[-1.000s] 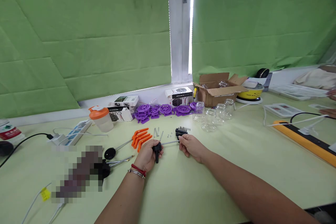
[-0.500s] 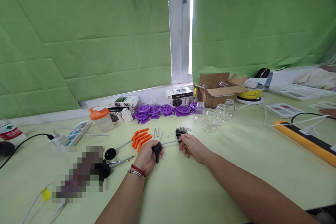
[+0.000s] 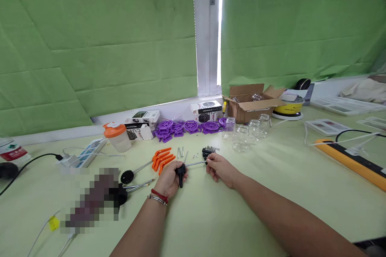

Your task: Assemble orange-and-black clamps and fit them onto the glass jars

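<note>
At the middle of the pale green worktop [image 3: 229,221], the left hand [image 3: 169,178] is closed around a black part [image 3: 181,172]; the right hand [image 3: 221,168] pinches a metal rod [image 3: 195,164]. Green blinds [image 3: 120,32] hang on the far side.

Ahead of me, green coverings [image 3: 99,44] flank a pale window frame [image 3: 205,48]; a bright vertical slit [image 3: 220,28] borders its right side. My tabletop [image 3: 205,221] is pale green.

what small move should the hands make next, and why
Perhaps a small twist by the right hand at the far end of the metal rod, with the left hand held steady: the left grips the black part the rod sticks out from, and the right pinches that end.
</note>
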### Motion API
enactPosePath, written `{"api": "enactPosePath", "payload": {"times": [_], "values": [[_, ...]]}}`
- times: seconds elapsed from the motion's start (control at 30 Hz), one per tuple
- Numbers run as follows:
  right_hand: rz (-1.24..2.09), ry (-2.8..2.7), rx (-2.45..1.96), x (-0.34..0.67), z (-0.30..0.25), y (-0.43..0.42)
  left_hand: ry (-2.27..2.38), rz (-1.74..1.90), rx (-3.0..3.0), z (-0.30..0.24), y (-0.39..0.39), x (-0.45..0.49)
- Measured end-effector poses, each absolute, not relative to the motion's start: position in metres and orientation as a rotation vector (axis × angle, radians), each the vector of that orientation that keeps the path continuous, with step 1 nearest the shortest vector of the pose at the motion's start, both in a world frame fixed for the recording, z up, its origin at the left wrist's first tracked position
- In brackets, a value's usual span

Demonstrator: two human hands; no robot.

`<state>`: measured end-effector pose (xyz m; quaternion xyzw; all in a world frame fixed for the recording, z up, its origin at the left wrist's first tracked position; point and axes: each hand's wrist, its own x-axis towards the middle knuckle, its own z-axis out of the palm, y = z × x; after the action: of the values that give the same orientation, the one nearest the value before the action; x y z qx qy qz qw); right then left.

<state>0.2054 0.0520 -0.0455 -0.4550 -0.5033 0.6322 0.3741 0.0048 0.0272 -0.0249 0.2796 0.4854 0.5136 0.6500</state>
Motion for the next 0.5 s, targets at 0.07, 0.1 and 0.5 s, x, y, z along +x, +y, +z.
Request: {"api": "enactPosePath", "payload": {"times": [0.07, 0.1, 0.5], "values": [[1.616, -1.296, -1.17, 0.2055, -0.0465, 0.052, 1.104, 1.167, 0.636, -0.0252, 0.0271, 0.005], [1.613, -1.299, -1.171, 0.2055, -0.0469, 0.0521, 1.105, 1.168, 0.638, -0.0253, 0.0271, 0.005], [1.572, -1.337, -1.192, 0.2049, -0.049, 0.054, 1.105, 1.16, 0.64, -0.022, 0.0261, 0.0061]]}}
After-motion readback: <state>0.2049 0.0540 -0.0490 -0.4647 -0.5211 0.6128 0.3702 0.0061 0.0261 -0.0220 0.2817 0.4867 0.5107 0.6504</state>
